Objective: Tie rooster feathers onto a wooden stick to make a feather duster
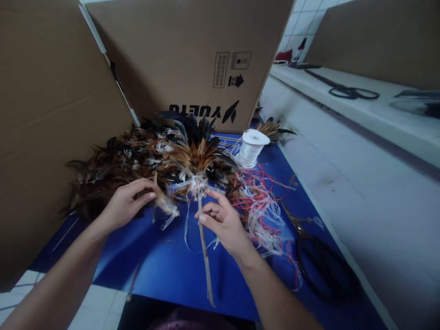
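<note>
My right hand (223,222) pinches a thin wooden stick (206,261) just below a fan of brown and black feathers (195,151). White ribbon (198,185) wraps the join between feathers and stick, and a loose tail of it hangs to the left. Between the thumb and fingers of my left hand (132,199) is a small pale-brown feather (164,201) with white fluff at its lower end, apart from the bundle. A large heap of similar feathers (113,169) lies behind my left hand.
A white spool (252,146) stands behind a tangle of red and clear strings (261,206). Black-handled scissors (319,261) lie at the right of the blue table (154,270). Cardboard boxes (154,50) wall the back and left. Another pair of scissors (347,89) rests on the ledge.
</note>
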Tool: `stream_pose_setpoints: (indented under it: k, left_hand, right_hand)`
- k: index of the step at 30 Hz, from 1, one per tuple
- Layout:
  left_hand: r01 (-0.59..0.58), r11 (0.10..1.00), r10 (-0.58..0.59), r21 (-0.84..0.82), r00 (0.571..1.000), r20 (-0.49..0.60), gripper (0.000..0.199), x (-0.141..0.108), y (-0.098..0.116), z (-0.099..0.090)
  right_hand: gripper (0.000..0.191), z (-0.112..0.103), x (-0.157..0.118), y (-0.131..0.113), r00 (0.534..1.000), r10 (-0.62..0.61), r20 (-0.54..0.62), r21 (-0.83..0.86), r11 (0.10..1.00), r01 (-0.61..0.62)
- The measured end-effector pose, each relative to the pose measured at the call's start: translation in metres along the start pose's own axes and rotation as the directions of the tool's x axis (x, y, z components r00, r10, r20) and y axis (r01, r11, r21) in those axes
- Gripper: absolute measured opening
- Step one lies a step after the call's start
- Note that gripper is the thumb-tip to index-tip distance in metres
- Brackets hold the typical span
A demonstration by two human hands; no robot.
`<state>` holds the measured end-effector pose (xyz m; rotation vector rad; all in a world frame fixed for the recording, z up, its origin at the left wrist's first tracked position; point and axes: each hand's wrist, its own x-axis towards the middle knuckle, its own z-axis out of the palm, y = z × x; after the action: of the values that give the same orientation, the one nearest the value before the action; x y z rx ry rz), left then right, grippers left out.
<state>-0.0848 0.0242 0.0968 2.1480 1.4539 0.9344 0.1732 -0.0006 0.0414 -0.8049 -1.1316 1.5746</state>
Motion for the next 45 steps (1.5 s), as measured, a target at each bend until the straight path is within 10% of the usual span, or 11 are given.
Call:
stream_pose_setpoints:
  k: [5,11,19,21,26,31,34,41,45]
  left_hand:
    - [0.143,0.99,-0.126,0.01,0.905,-0.406,0.023,0.0,0.015,0.032]
    - [0.348,0.761,-0.359,-0.548,0.929,0.091,0.033,-0.016,0.042,0.077]
    - [0.355,0.515,-0.517,-0.781,0.855,0.047,0.026,-0.016,0.044,0.093]
    - [0.324,0.478,-0.525,-0.816,0.851,0.03,0.024,-0.018,0.043,0.088]
    - [0.35,0.312,-0.533,-0.883,0.834,0.142,0.024,-0.025,0.046,0.075]
    - [0.393,0.229,-0.525,-0.891,0.82,0.227,0.023,-0.03,0.043,0.067]
    - [0.399,0.197,-0.53,-0.896,0.812,0.245,0.025,-0.031,0.039,0.065]
    - [0.421,0.141,-0.525,-0.896,0.799,0.293,0.017,-0.03,0.03,0.067]
    - [0.377,0.074,-0.556,-0.923,0.784,0.276,0.015,-0.024,0.029,0.071]
  right_hand:
    - [0.056,0.001,0.001,0.004,1.0,-0.002,-0.018,-0.011,1.0,0.002]
    - [0.052,0.012,-0.003,0.014,1.0,-0.021,0.02,-0.121,0.992,0.024]
    - [0.034,0.011,-0.001,0.019,0.994,-0.09,0.066,-0.28,0.954,0.105]
    - [0.022,0.004,0.002,0.02,0.989,-0.132,0.06,-0.506,0.85,0.144]
    - [0.015,0.003,0.005,0.028,0.975,-0.059,0.214,-0.947,0.234,0.222]
    - [0.014,0.014,0.004,0.033,0.962,0.009,0.271,-0.962,0.036,0.271]
    - [0.012,0.009,0.003,0.028,0.971,0.006,0.239,-0.961,0.143,0.235]
    - [0.022,-0.016,0.003,0.011,0.997,0.035,0.069,-0.661,0.75,0.019]
    - [0.033,-0.028,0.002,-0.008,0.985,0.164,0.058,-0.466,0.877,-0.118]
